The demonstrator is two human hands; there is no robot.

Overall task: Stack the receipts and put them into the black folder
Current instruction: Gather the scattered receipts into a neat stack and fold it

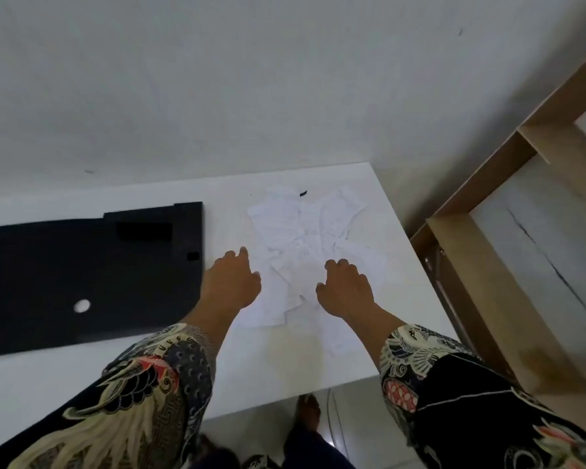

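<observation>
Several crumpled white receipts (305, 238) lie scattered in a loose overlapping pile on the right half of the white table (285, 360). A black folder (82, 272) lies flat on the table's left side, with a round hole near its front. My left hand (232, 282) rests palm down at the left edge of the pile, fingers spread. My right hand (345, 287) rests palm down on the pile's right side, fingers curled onto the paper. Neither hand has lifted a receipt.
The table stands against a grey wall (251, 96). A wooden shelf frame (487, 238) stands close to the table's right edge. A small black scrap (303, 193) lies at the far side of the pile. Tiled floor and a foot (308, 411) show below the front edge.
</observation>
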